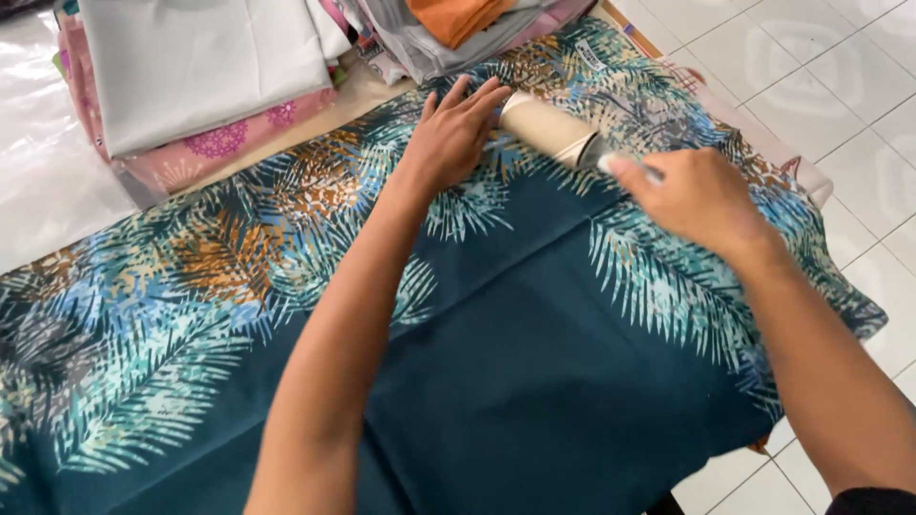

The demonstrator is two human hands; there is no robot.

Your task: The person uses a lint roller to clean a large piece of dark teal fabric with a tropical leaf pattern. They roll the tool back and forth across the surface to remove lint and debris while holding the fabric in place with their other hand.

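A dark teal cloth (534, 381) with a blue, orange and white leaf print lies spread over a table. My right hand (697, 195) grips the handle of a lint roller (549, 129), whose beige roll rests on the cloth near its far edge. My left hand (453, 133) lies flat on the cloth with fingers spread, its fingertips touching the near end of the roll. Part of the roller's handle is hidden inside my right fist.
Stacks of folded fabric stand at the back: a pale grey piece (205, 62) over pink patterned ones (215, 148), plus grey and orange pieces (458, 19). Clear plastic sheet (43, 172) lies at the far left. White tiled floor (830, 76) runs along the right.
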